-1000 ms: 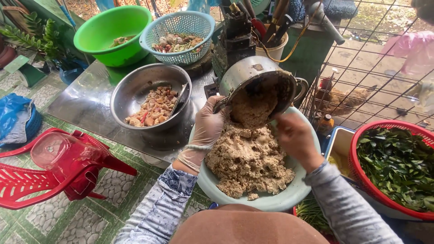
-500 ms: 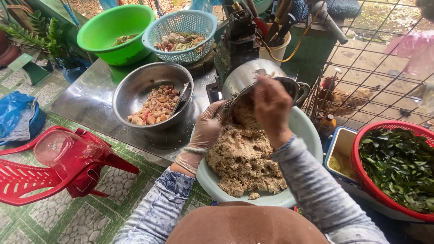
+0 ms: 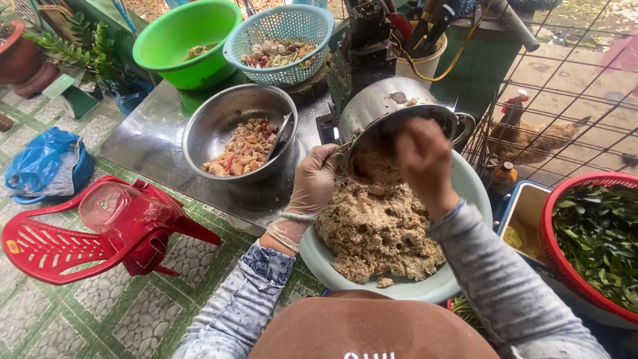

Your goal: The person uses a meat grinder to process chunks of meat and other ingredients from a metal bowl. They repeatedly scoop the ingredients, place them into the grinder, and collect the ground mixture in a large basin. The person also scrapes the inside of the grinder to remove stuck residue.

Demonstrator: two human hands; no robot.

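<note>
The gloved left hand (image 3: 312, 183) keeps its grip on the tilted steel pot (image 3: 389, 110); the right hand (image 3: 422, 159) has moved into its mouth, seemingly scraping mince (image 3: 375, 229) into the pale basin (image 3: 465, 193).

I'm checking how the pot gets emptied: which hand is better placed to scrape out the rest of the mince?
Probably the right hand: it is bare and already at the tilted steel pot mouth, while the gloved left hand grips the rim.
</note>
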